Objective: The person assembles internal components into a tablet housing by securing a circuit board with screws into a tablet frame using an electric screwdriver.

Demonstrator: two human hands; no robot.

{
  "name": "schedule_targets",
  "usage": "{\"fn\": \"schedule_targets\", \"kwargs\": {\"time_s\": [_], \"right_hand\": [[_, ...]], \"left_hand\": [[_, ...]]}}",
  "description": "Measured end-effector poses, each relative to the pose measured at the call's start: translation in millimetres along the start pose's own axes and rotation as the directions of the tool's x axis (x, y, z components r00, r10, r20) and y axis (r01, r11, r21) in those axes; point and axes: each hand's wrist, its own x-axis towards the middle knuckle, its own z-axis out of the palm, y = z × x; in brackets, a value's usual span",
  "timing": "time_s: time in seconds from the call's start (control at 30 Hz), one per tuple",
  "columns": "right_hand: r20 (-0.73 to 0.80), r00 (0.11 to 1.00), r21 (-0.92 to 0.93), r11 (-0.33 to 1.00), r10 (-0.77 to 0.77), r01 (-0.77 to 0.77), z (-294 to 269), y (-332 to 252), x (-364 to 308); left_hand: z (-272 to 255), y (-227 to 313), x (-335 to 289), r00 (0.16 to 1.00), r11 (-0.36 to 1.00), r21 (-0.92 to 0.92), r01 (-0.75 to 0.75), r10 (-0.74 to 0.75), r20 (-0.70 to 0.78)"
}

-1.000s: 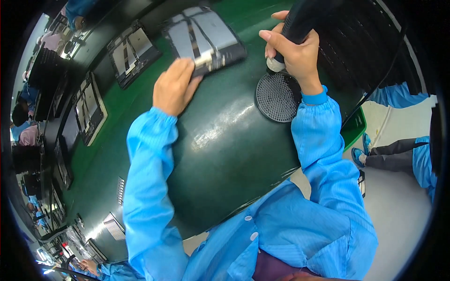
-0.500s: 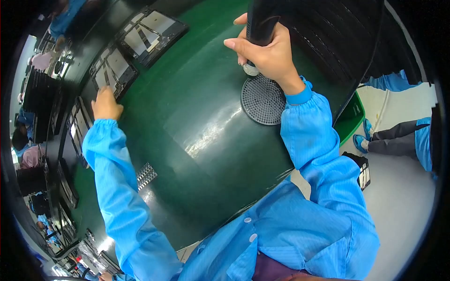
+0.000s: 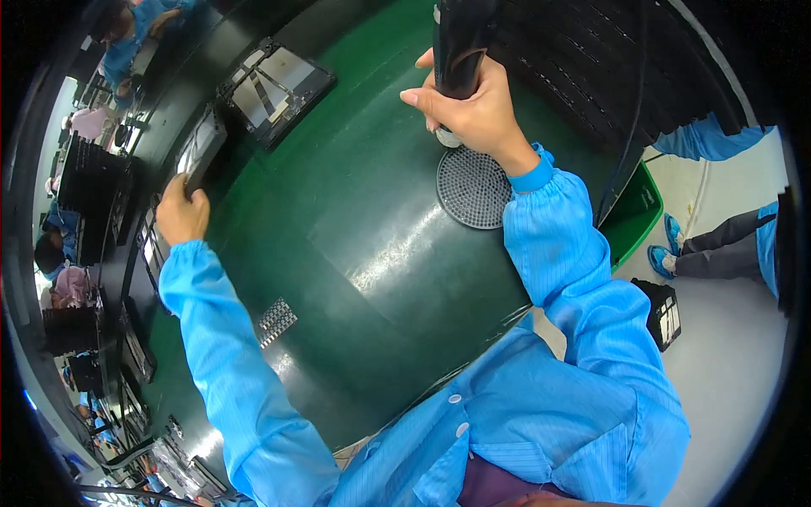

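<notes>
My left hand [image 3: 182,209] grips the near end of a flat black-framed panel [image 3: 203,144], which is tilted up off the line of similar pieces at the left. My right hand [image 3: 480,110] is closed around a thick black handheld tool [image 3: 460,59] with a pale rounded tip [image 3: 448,138]; its exact kind I cannot make out. That tip sits at the upper edge of a round grey disc [image 3: 473,190] covered in small holes or studs, lying on the green mat [image 3: 338,203]. Past the panel lies another black-framed panel [image 3: 279,89] with light plates and a dark strip.
A small patterned sheet [image 3: 276,323] lies by my left forearm. More framed pieces [image 3: 138,338] line the left side. Stacked black trays [image 3: 574,76] rise at the far right, above a green bin [image 3: 642,220]. Other people in blue [image 3: 714,139] are at the edges.
My left hand has taken hold of the panel's end and tilted it up from where it lay. The right hand with the tool stays nearly in place; the view has shifted slightly.
</notes>
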Motion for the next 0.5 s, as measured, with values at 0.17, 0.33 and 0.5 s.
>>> {"fn": "schedule_targets", "kwargs": {"time_s": [0.17,0.33,0.5], "right_hand": [[-0.039,0.994,-0.003,0.994,-0.105,0.105,-18,-24,5],[-0.091,0.992,-0.017,0.997,-0.083,0.081,-30,-38,9],[-0.052,0.987,0.114,0.981,-0.152,0.157,-32,-27,14]], "left_hand": [[-77,4,-38,0.996,0.936,-0.352,-0.023,-0.008,-0.087],[-138,95,-124,0.981,0.94,-0.286,-0.189,0.169,-0.091],[-133,168,-198,0.933,0.852,-0.453,-0.263,0.344,0.104]]}}
